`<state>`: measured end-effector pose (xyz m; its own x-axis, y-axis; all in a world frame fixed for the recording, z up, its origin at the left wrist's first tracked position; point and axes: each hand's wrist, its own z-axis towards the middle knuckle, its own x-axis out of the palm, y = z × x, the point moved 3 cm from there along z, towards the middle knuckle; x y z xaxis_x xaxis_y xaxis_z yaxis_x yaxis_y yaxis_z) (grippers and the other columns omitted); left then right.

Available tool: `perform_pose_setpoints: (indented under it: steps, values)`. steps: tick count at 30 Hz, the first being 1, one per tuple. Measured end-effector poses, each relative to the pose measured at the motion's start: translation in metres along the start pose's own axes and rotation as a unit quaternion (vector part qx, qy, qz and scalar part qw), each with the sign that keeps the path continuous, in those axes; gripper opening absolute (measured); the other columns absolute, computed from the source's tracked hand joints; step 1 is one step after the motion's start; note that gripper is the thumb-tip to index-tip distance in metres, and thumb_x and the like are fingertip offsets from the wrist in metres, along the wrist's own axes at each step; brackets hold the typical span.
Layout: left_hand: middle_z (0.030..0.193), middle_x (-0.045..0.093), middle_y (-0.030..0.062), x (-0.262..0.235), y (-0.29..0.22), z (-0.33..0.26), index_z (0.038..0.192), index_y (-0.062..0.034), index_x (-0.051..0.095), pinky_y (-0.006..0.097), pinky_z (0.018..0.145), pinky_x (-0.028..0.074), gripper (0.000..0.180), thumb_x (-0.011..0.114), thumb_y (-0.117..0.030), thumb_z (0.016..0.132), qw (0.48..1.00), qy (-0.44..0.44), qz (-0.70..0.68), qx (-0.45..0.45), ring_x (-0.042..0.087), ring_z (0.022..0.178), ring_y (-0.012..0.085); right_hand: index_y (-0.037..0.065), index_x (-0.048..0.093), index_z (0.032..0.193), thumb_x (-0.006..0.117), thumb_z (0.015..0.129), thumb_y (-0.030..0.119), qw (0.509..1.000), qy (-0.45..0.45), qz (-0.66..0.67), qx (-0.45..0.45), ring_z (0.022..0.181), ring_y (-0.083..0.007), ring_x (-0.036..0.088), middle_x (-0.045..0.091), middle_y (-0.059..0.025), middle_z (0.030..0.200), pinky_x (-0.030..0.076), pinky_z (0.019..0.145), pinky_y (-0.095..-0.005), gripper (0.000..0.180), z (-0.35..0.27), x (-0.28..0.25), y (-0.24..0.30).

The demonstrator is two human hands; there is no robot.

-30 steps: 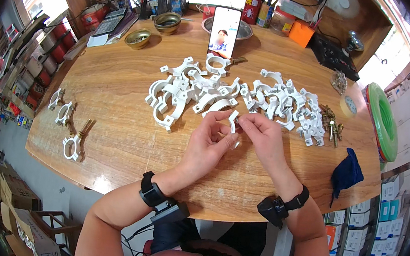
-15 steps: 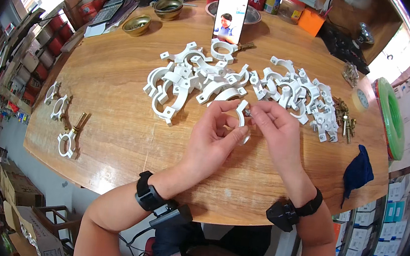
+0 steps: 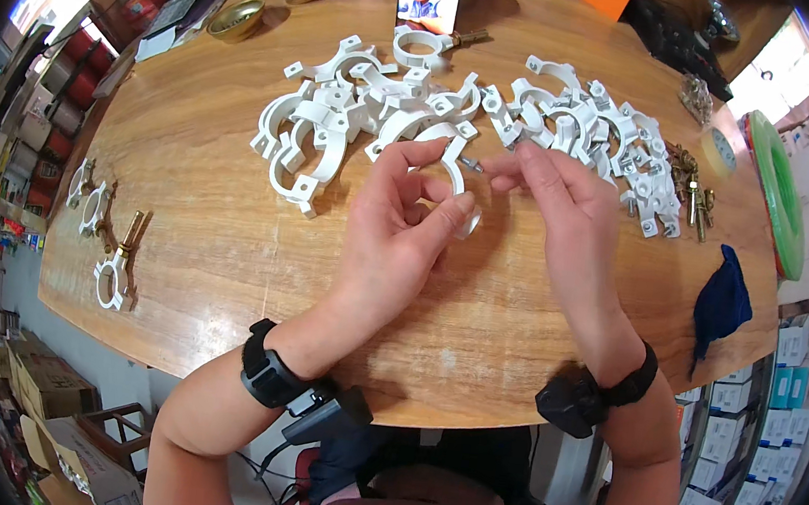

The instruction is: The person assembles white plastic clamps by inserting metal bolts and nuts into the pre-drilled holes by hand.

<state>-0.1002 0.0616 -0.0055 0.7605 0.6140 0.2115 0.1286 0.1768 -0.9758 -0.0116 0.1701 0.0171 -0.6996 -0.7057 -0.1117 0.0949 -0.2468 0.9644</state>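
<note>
Here the left grip (image 3: 398, 222) pinches a white bracket (image 3: 453, 160), apparently angled so its screw (image 3: 472, 165) pokes toward the right grip (image 3: 581, 212) just beside it; can't tell whether that one's spread or pressed together!

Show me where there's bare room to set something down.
Bare wood on the table lies between the three white rings at left and the left hand, between the left wrist and right wrist, and between the right wrist and the blue cloth. It's crowded beyond the hands: heaped white clamps, brass bolts to their right.
</note>
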Motion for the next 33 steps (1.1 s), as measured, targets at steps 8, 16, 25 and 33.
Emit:
perform_pose_setpoints:
  steps: [8,16,25,33]
  values:
    - [0.072,0.050,0.0009,0.003,0.004,-0.005,0.114,-0.0005,0.039,0.016,0.045,0.034,0.040,0.057,-0.002,0.078,1.000,0.012,0.028,0.002,0.045,0.055,0.0030,-0.003,0.061,0.086,0.055,0.083,0.015,0.994,0.056,-0.085,0.041,0.068,-0.0072,0.054,0.062,-0.0052,0.075,0.043,0.060,-0.0211,0.019,-0.001,0.002,-0.013]
    - [0.075,0.052,0.0024,0.004,0.002,-0.005,0.117,-0.0025,0.037,0.017,0.049,0.038,0.042,0.057,-0.005,0.080,0.999,0.043,0.021,0.008,0.049,0.061,0.0043,-0.003,0.057,0.089,0.059,0.077,0.001,0.998,0.033,0.051,0.031,0.076,-0.0092,0.057,0.061,-0.0057,0.081,0.046,0.066,-0.0211,0.013,0.000,0.002,-0.015]
    - [0.080,0.051,0.0023,0.005,-0.005,-0.010,0.119,-0.0036,0.035,0.018,0.048,0.040,0.043,0.056,-0.008,0.082,0.998,0.054,-0.011,-0.042,0.050,0.063,0.0054,-0.002,0.058,0.087,0.059,0.079,0.006,0.998,0.030,0.038,0.048,0.070,-0.0076,0.054,0.059,-0.0031,0.077,0.044,0.062,-0.0207,0.012,0.001,0.003,-0.008]
    - [0.079,0.049,0.0017,0.005,0.001,-0.009,0.118,-0.0026,0.035,0.017,0.048,0.039,0.041,0.055,-0.007,0.082,0.999,0.039,0.002,-0.024,0.050,0.064,0.0052,-0.003,0.059,0.092,0.054,0.084,0.016,0.997,0.042,0.047,0.032,0.064,-0.0067,0.051,0.059,-0.0021,0.074,0.041,0.056,-0.0211,0.021,-0.001,0.006,-0.015]
